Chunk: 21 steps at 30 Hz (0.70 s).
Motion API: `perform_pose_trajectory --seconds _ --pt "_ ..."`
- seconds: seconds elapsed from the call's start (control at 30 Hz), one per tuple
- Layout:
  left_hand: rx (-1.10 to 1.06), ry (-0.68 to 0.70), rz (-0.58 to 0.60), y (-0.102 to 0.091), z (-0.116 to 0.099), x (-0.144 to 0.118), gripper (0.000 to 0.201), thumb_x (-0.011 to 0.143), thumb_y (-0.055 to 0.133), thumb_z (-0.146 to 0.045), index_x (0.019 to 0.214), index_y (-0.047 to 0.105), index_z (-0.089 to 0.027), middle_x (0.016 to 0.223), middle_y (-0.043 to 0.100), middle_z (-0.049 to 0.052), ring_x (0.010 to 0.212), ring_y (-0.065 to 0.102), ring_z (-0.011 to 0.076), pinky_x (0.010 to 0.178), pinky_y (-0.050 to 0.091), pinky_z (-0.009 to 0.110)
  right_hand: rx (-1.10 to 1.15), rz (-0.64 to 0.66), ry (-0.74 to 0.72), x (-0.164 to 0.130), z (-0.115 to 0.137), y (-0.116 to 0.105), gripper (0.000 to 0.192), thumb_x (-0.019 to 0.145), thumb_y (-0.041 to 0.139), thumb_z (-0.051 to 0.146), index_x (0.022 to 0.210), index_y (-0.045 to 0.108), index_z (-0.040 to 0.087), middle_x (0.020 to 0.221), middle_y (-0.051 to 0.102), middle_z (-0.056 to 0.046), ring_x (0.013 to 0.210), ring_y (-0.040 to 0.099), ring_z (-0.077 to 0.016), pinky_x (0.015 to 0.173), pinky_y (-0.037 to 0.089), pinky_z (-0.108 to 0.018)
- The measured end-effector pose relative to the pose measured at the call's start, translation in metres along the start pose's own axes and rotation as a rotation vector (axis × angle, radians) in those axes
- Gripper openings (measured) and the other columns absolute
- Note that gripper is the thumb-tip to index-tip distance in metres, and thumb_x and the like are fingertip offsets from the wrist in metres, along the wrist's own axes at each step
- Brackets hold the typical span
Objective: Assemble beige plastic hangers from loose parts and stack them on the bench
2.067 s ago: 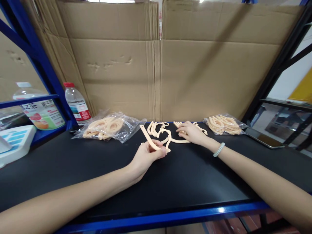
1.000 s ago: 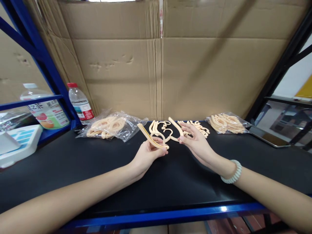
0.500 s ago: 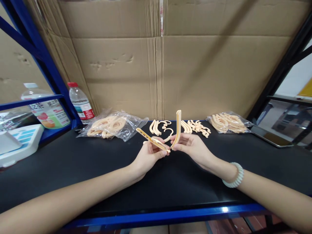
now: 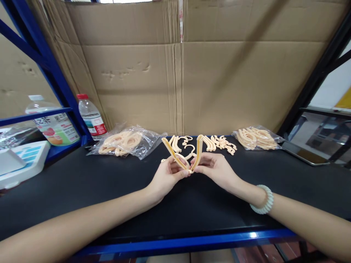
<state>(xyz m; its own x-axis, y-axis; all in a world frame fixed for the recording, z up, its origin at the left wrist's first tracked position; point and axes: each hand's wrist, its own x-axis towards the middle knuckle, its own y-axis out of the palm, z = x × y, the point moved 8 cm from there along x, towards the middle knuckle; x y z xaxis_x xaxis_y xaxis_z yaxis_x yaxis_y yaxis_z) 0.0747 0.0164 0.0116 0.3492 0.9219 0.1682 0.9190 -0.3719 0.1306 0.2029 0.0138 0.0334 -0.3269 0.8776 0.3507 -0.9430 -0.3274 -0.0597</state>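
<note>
My left hand (image 4: 166,178) grips a peach plastic hanger arm (image 4: 171,152) that slants up to the left. My right hand (image 4: 216,168) grips a second peach hanger arm (image 4: 199,151) standing nearly upright. Their lower ends meet between my fingertips, forming a V above the black shelf top (image 4: 109,190). Just behind my hands lie loose peach hook pieces (image 4: 183,143) and a row of more arm pieces (image 4: 219,143).
A clear bag of peach parts (image 4: 126,142) lies at back left, another bag (image 4: 255,138) at back right. A water bottle (image 4: 90,117) stands by the blue rack post. A white scale (image 4: 19,160) sits far left, a dark tablet (image 4: 301,153) far right. Cardboard (image 4: 178,73) walls the back.
My right hand picked an arm piece off the shelf, raised it and brought its lower end against the piece in my left hand. The left piece has tilted more upright.
</note>
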Motion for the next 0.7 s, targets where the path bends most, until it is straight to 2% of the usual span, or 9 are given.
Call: perform_pose_trajectory --seconds 0.17,0.37,0.57,0.7 --pt "0.025 -0.009 -0.021 -0.002 0.0 -0.001 0.032 0.065 0.079 -0.015 0.086 0.054 -0.015 0.085 0.072 0.004 0.085 0.068 0.0183 0.087 0.053 0.035 -0.03 -0.015 0.005 -0.001 -0.002 -0.002 0.016 0.068 0.076 0.026 0.079 0.068 0.018 0.08 0.071 -0.003 0.078 0.068 -0.0191 0.079 0.056 -0.036" --pt "0.013 -0.034 -0.053 -0.002 0.001 -0.002 0.03 0.063 0.08 -0.014 0.085 0.059 -0.014 0.084 0.073 0.004 0.08 0.069 0.017 0.08 0.056 0.031 -0.028 -0.046 0.014 -0.002 -0.002 -0.002 0.021 0.065 0.078 0.031 0.07 0.063 0.018 0.079 0.07 -0.003 0.075 0.068 -0.0187 0.076 0.057 -0.035" --pt "-0.029 -0.058 -0.093 -0.006 0.003 -0.002 0.03 0.063 0.081 -0.016 0.083 0.059 -0.013 0.077 0.073 0.004 0.071 0.069 0.015 0.073 0.057 0.026 -0.029 -0.096 0.068 0.001 -0.011 -0.006 0.025 0.064 0.079 0.031 0.077 0.063 0.017 0.079 0.068 -0.003 0.076 0.066 -0.0178 0.071 0.055 -0.033" --pt "-0.043 -0.077 -0.134 -0.011 -0.003 0.001 0.029 0.065 0.081 -0.017 0.082 0.058 -0.013 0.075 0.072 0.005 0.069 0.07 0.0145 0.07 0.057 0.023 0.011 -0.061 0.117 0.008 -0.015 -0.015 0.028 0.061 0.082 0.03 0.075 0.061 0.017 0.071 0.063 0.001 0.065 0.061 -0.0126 0.063 0.053 -0.028"
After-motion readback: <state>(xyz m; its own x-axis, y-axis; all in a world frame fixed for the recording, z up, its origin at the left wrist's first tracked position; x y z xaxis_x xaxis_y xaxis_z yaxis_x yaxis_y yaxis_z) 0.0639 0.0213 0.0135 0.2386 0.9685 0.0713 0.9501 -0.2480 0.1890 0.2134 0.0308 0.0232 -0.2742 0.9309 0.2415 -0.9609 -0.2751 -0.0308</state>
